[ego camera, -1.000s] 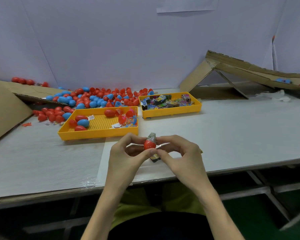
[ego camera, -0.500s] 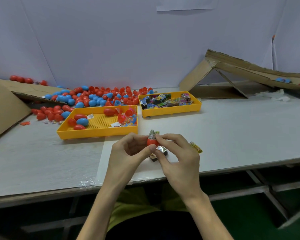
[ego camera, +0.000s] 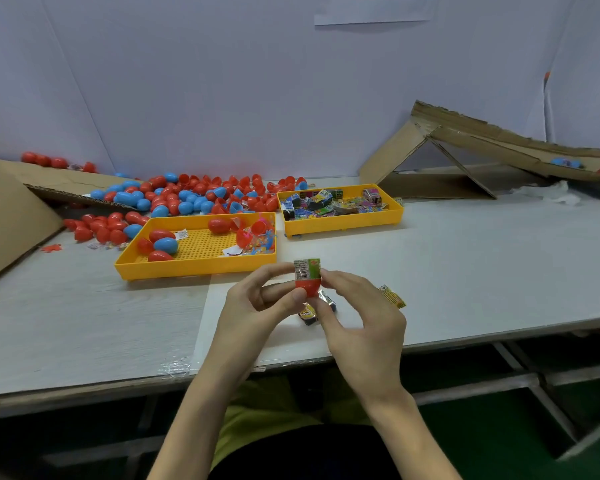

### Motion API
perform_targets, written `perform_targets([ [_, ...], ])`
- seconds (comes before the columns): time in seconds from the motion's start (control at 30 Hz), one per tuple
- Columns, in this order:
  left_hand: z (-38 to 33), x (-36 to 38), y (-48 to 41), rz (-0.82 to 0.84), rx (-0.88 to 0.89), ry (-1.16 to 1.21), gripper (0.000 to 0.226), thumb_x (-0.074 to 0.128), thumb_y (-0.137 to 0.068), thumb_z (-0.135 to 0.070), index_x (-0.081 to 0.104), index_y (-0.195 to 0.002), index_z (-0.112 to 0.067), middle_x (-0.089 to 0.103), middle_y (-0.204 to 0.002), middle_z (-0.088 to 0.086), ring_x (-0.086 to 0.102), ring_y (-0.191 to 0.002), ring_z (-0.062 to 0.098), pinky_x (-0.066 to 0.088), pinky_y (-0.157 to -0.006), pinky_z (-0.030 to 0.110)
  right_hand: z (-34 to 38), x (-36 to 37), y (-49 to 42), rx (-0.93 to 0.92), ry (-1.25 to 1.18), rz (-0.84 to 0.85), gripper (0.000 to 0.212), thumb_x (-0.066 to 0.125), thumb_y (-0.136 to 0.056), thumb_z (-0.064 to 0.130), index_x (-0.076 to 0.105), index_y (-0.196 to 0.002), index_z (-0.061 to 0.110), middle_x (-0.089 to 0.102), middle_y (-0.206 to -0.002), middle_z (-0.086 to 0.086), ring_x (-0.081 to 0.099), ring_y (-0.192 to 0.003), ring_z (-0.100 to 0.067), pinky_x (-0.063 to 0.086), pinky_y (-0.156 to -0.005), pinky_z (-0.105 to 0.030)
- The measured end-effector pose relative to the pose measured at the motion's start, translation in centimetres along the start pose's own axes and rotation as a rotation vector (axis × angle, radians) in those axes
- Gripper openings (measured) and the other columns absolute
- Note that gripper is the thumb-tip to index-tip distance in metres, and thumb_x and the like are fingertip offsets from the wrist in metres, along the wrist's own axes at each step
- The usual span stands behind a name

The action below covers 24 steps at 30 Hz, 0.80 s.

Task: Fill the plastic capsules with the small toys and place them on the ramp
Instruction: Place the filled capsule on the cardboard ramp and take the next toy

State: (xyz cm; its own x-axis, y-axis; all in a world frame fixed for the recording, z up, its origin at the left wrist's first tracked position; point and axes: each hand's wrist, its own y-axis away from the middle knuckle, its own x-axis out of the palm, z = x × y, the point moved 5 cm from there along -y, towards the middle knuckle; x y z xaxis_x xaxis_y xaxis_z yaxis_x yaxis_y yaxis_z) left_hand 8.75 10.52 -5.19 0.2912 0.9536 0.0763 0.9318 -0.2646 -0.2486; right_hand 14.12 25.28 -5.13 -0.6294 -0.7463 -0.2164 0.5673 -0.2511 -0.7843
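Observation:
My left hand [ego camera: 257,306] pinches a red capsule half [ego camera: 308,286] above the table's front edge. A small toy packet [ego camera: 306,269] sticks up out of that half, and my right hand [ego camera: 364,317] pinches it at its right side. More toy packets [ego camera: 317,308] are partly hidden under my right hand's fingers, and a yellow packet [ego camera: 392,296] lies behind that hand. The cardboard ramp [ego camera: 499,143] slopes down at the far right, with blue and red capsules [ego camera: 568,163] lying on it.
A yellow tray [ego camera: 194,268] with a few capsules and halves stands ahead on the left. A second yellow tray [ego camera: 343,225] holds several toy packets. A heap of red and blue capsules [ego camera: 187,195] lies behind the trays. A cardboard sheet [ego camera: 11,216] leans at the left.
My right hand has pushed the toy packet into the red half; the packet now stands upright in it. Both hands have shifted slightly away from me.

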Motion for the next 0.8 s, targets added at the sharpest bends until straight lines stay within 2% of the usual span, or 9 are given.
perform_targets([
  [0.07,0.1,0.1,-0.1,0.029,-0.012,0.007,0.043,0.079,-0.079,-0.030,0.069,-0.120,-0.020,0.077,-0.105,0.008,0.073,-0.102,0.027,0.057,-0.095,0.044,0.1,0.1,0.1,-0.004,-0.012,0.008,0.041,0.076,-0.081,0.020,0.070,-0.121,0.012,0.070,-0.116,0.004,0.060,-0.113,0.001,0.043,-0.096,-0.007],
  [0.17,-0.2,0.5,-0.1,0.080,-0.012,0.020,0.032,0.076,-0.079,-0.031,0.075,-0.111,-0.025,0.077,-0.108,0.007,0.072,-0.106,0.023,0.055,-0.097,0.035,0.0,0.0,0.3,-0.018,-0.026,-0.010,0.040,0.078,-0.080,0.019,0.070,-0.119,0.011,0.067,-0.116,0.009,0.058,-0.114,0.006,0.043,-0.096,-0.007],
  [0.27,-0.4,0.8,0.0,0.111,-0.001,-0.013,0.024,0.072,-0.084,-0.026,0.077,-0.107,-0.034,0.077,-0.108,0.003,0.072,-0.105,0.019,0.056,-0.089,0.024,-0.3,-0.1,0.6,-0.034,-0.019,-0.058,0.036,0.079,-0.078,0.013,0.074,-0.113,0.005,0.072,-0.111,-0.001,0.064,-0.108,-0.003,0.047,-0.095,-0.012],
  [0.33,-0.5,0.8,0.0,0.114,0.007,-0.029,0.024,0.071,-0.084,-0.025,0.077,-0.105,-0.033,0.077,-0.107,0.002,0.072,-0.105,0.018,0.055,-0.088,0.022,-0.6,-0.1,0.9,-0.038,-0.032,-0.077,0.034,0.080,-0.078,0.008,0.074,-0.111,0.003,0.073,-0.107,-0.004,0.066,-0.104,-0.006,0.051,-0.094,-0.016],
  [0.5,-0.4,0.7,0.1,0.109,0.016,-0.046,0.026,0.072,-0.083,-0.025,0.076,-0.107,-0.030,0.077,-0.107,0.000,0.072,-0.105,0.017,0.056,-0.088,0.023,-0.8,-0.1,1.3,-0.063,-0.066,-0.098,0.032,0.080,-0.078,0.005,0.074,-0.110,0.001,0.073,-0.105,-0.005,0.067,-0.103,-0.009,0.055,-0.091,-0.022],
  [0.57,-0.4,0.7,0.1,0.115,0.015,-0.062,0.026,0.072,-0.084,-0.026,0.074,-0.111,-0.029,0.077,-0.108,-0.001,0.072,-0.105,0.017,0.055,-0.090,0.023,-0.6,-0.1,1.2,-0.073,-0.060,-0.104,0.033,0.080,-0.078,0.005,0.074,-0.110,0.001,0.073,-0.106,-0.006,0.068,-0.103,-0.010,0.054,-0.092,-0.022],
  [0.67,-0.6,0.9,0.1,0.120,0.024,-0.098,0.018,0.071,-0.088,-0.031,0.077,-0.105,-0.035,0.077,-0.103,-0.002,0.072,-0.101,0.014,0.055,-0.089,0.022,-0.1,-0.1,1.0,-0.085,-0.047,-0.081,0.035,0.079,-0.079,0.008,0.073,-0.113,0.002,0.072,-0.110,-0.006,0.067,-0.106,-0.013,0.051,-0.095,-0.018],
  [0.8,-0.5,0.9,0.2,0.129,0.026,-0.097,0.025,0.066,-0.091,-0.032,0.074,-0.112,-0.021,0.078,-0.102,0.001,0.073,-0.101,0.018,0.055,-0.094,0.027,-0.1,-0.1,0.8,-0.064,-0.029,-0.057,0.042,0.080,-0.078,0.017,0.071,-0.117,0.005,0.071,-0.115,-0.005,0.066,-0.109,-0.017,0.052,-0.095,-0.021],
])
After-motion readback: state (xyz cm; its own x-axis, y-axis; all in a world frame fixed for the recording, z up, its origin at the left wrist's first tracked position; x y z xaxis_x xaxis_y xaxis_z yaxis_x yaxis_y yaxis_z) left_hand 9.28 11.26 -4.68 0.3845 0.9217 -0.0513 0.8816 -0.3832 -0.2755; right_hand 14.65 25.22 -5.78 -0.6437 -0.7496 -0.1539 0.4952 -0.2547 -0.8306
